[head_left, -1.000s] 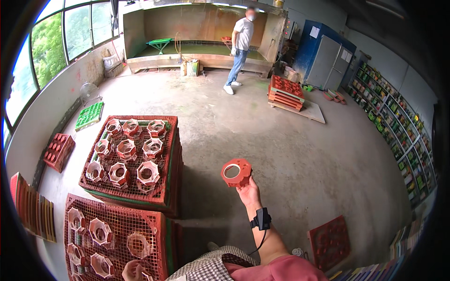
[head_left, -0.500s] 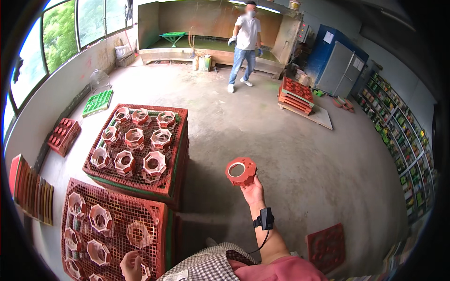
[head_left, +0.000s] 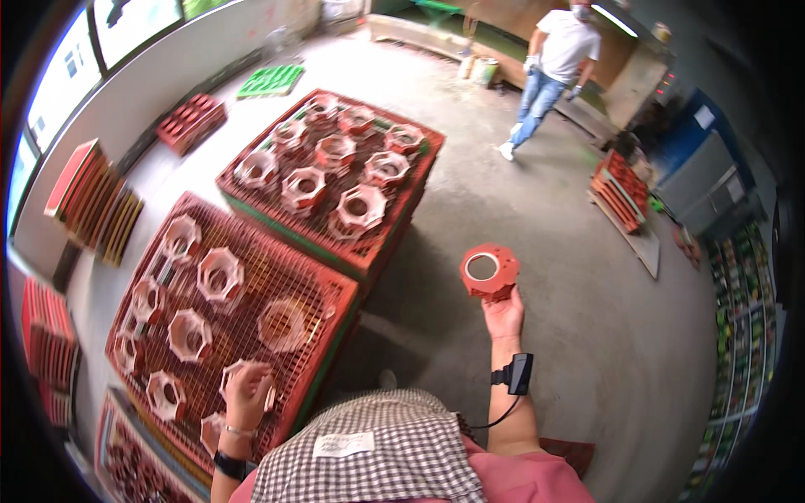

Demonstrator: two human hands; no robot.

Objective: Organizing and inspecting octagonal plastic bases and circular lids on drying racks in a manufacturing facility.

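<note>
Racks (head_left: 329, 289) show higher in frame now; left hand (head_left: 249, 390) curls, grip unclear; outstretched right hand (head_left: 504, 316) grasps red octagonal ring (head_left: 505, 270).

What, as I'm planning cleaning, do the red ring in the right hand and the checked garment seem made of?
The red ring: painted metal or moulded plastic, I can't tell which; its faceted body looks rigid, evenly coloured and mostly matte. The checked garment: probably woven cloth with a soft matte finish, since it drapes softly.
</note>
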